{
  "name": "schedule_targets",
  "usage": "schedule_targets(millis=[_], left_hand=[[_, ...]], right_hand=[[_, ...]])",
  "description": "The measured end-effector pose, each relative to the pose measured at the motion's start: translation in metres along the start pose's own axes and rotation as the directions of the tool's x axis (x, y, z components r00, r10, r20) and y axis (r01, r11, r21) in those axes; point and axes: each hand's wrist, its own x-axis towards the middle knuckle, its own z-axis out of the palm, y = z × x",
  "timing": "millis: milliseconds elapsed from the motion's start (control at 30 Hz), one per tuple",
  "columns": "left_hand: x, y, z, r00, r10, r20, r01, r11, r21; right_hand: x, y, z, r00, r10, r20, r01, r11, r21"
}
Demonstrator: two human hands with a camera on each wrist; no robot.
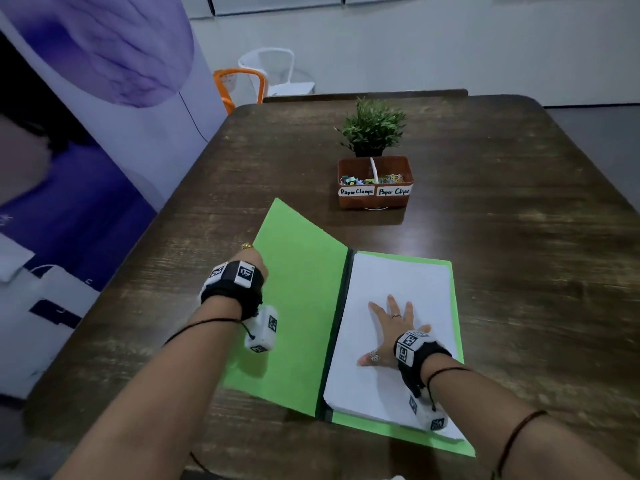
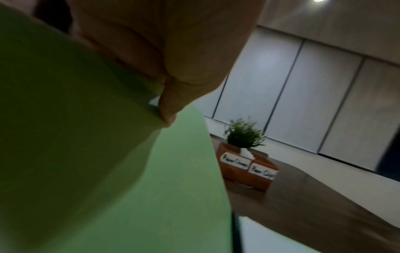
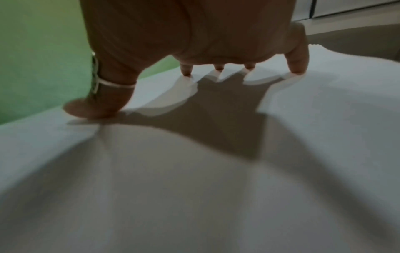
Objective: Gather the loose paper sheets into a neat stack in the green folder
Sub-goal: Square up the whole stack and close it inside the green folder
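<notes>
The dark, wood-grained worktop (image 1: 485, 237) with rounded far corners carries everything, its surface streaked and faintly glossy. Between the two hands lies the thin green card folder (image 1: 298, 306), opened like a book along a dark spine. Its left cover is lifted off the worktop and tilted; its right half lies flat under the stack of white paper sheets (image 1: 391, 375), whose edges sit nearly square, with a green margin showing at the far, right and near sides.

The right hand (image 1: 393, 327) rests palm-down on the middle of the stack, fingers straight and spread, holding nothing. The left hand (image 1: 254, 263) is at the outer edge of the raised cover, thumb and fingers closed on the card. The head view hides that pinch behind the wrist strap; the left wrist view shows the thumb (image 2: 171, 106) pressed on the smooth green face. The right wrist view alone shows the fingertips (image 3: 297, 68) touching the matte paper, with a shadow beneath the palm and a ring on the thumb.

Beyond both hands stands a brown rectangular plastic tray (image 1: 375, 183) with two compartments of coloured clips, hand-lettered "Paper Clamps" and "Paper Clips". Just behind it stands a small bushy green potted plant (image 1: 372, 128).
</notes>
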Motion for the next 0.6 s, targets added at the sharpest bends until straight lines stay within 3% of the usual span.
schedule_targets(millis=[100, 167, 233, 300, 367, 433, 500, 600], left_hand=[[-0.036, 0.044, -0.024, 0.995, 0.097, -0.037, -0.093, 0.992, 0.088], [-0.059, 0.073, -0.029, 0.988, 0.15, -0.045, -0.144, 0.984, 0.103], [-0.08, 0.101, -0.029, 0.976, 0.217, -0.025, -0.213, 0.97, 0.115], [-0.095, 0.127, -0.02, 0.964, 0.266, 0.007, -0.265, 0.96, 0.094], [-0.107, 0.148, -0.008, 0.946, 0.319, 0.055, -0.321, 0.946, 0.048], [-0.115, 0.171, 0.014, 0.932, 0.347, 0.102, -0.343, 0.938, -0.055], [-0.125, 0.193, 0.045, 0.914, 0.372, 0.162, -0.358, 0.927, -0.109], [-0.146, 0.218, 0.103, 0.84, 0.435, 0.324, -0.466, 0.884, 0.024]], right_hand=[[0.006, 0.004, -0.003, 0.999, -0.019, -0.042, 0.021, 0.999, 0.046], [0.006, 0.004, -0.007, 0.981, 0.009, -0.191, 0.021, 0.988, 0.152], [0.005, 0.011, -0.011, 0.929, 0.067, -0.363, 0.029, 0.967, 0.252], [0.0, 0.028, -0.015, 0.881, 0.196, -0.432, -0.022, 0.927, 0.375], [-0.001, 0.056, -0.015, 0.85, 0.359, -0.385, -0.127, 0.85, 0.511], [0.002, 0.088, -0.008, 0.86, 0.44, -0.259, -0.227, 0.783, 0.579], [-0.002, 0.111, -0.002, 0.885, 0.422, -0.195, -0.237, 0.77, 0.593], [-0.012, 0.131, -0.001, 0.913, 0.338, -0.226, -0.142, 0.785, 0.603]])
